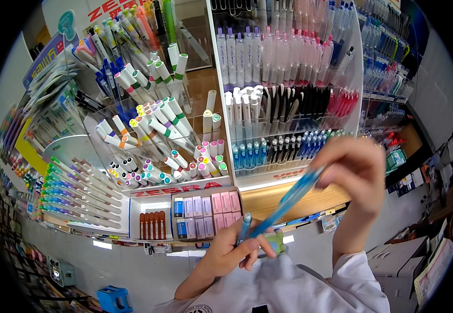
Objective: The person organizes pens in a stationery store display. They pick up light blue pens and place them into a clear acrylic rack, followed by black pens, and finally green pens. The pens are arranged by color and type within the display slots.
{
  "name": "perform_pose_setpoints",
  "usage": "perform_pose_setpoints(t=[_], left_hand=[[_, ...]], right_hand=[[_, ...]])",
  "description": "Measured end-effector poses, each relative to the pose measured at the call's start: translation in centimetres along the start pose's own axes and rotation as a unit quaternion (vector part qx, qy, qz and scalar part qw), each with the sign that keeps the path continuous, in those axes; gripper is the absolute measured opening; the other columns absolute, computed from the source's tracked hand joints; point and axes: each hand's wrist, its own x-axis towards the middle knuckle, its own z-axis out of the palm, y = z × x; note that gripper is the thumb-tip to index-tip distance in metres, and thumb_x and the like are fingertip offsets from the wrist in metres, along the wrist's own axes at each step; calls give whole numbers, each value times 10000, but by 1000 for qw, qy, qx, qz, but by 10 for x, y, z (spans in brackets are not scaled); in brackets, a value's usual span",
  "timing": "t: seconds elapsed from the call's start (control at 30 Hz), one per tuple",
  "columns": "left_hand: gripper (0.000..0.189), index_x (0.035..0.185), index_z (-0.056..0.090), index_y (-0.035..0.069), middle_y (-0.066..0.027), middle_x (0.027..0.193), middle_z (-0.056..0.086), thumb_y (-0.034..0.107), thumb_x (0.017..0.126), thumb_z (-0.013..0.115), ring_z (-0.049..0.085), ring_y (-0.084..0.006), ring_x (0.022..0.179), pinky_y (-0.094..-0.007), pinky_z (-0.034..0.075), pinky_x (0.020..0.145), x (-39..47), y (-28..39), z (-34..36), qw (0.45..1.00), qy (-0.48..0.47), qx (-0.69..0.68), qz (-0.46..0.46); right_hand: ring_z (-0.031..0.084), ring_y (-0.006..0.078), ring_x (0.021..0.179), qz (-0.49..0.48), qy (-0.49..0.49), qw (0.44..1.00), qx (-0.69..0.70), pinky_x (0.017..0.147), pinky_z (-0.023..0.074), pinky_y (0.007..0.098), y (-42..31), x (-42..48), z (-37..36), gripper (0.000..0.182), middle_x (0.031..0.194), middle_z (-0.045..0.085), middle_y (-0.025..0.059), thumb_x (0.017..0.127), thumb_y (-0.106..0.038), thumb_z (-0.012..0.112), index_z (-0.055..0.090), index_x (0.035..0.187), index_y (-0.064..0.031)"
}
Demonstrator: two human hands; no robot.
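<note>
My right hand (pixel 353 178), blurred, pinches one end of a translucent blue pen (pixel 289 200) in front of the rack. The pen slants down to the left, and its lower end meets the fingers of my left hand (pixel 228 250). Whether those fingers grip that end I cannot tell. A second blue pen (pixel 245 223) is held in my left hand, its tip pointing up between thumb and fingers. Similar light blue pens (pixel 250 154) stand in the lowest tier of the clear acrylic pen rack (pixel 289 166) beyond.
White-barrelled markers (pixel 163 121) fill the stand at left. Small pink and lilac boxes (pixel 214 207) sit in a tray, beside brown-red pens (pixel 152 226) in a white box. A wooden shelf edge (pixel 300 201) runs below the rack. On the floor is a blue stool (pixel 114 299).
</note>
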Motion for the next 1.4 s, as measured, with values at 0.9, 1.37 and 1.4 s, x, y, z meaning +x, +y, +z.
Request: perform_pose_setpoints(t=[0.9,1.37,1.4], left_hand=[[287,1139,473,-58,-145,718,637,193,1001,458,420,-60,408,-171,318,406,6,-4,-13,990,96,2,105],[272,1131,477,-51,-139,710,637,186,998,463,427,-63,411,-172,321,410,8,-5,-18,991,99,-7,95],[273,1131,476,-51,-139,710,637,186,998,464,428,-63,411,-172,321,410,8,-5,-19,991,99,-6,93]], right_hand=[[628,286,614,-136,-69,922,-357,566,489,354,37,70,32,135,710,635,122,751,17,649,651,877,-30],[623,387,619,-105,-123,902,-401,607,517,452,50,71,45,50,611,590,211,716,-11,579,622,741,-3],[624,387,624,-105,-123,901,-402,608,517,451,51,71,45,53,612,589,215,715,-10,580,624,741,0]])
